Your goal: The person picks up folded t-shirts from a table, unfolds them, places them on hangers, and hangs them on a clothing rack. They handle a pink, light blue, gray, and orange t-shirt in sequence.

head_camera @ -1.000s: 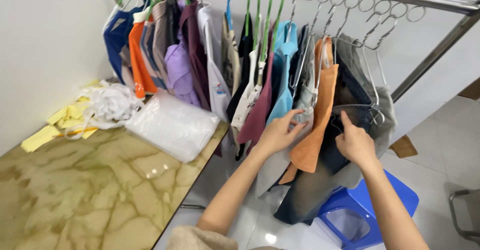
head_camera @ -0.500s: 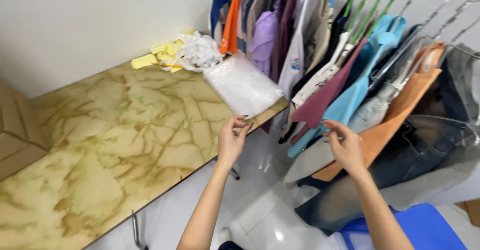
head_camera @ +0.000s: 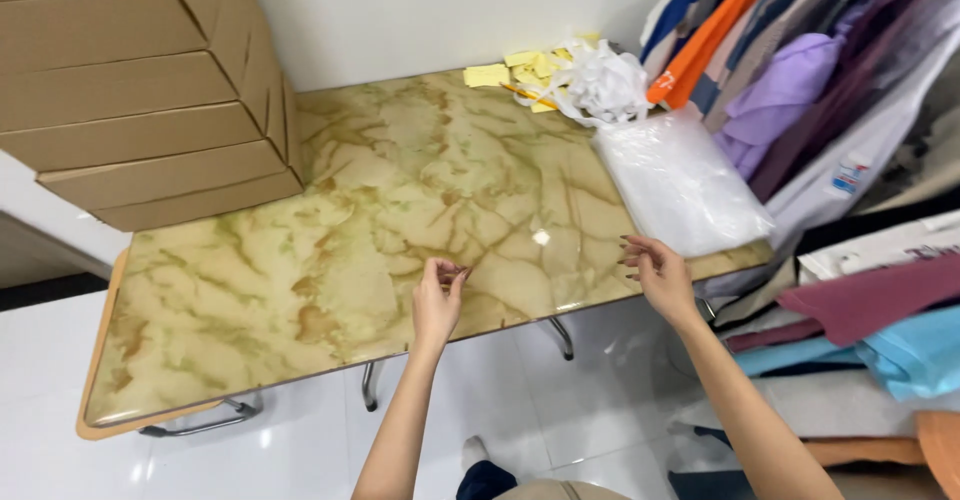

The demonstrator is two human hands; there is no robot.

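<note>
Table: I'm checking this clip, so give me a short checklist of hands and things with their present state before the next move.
1. Left hand empty: ok, fingers pinched together over the table, nothing visible in them.
2. Right hand empty: ok, fingers spread.
3. Plastic bags within reach of right hand: ok, they lie just beyond it.
4. Bags fully on table: not ok, one corner juts past the edge.
5. Boxes away from hands: ok.
6. Number of bags in the stack: cannot tell.

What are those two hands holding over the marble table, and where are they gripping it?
Nothing, as far as the picture shows. The left hand and right hand hover over the marble-patterned table with fingers loosely curled; the clear plastic bags lie untouched beside the right hand.
</note>
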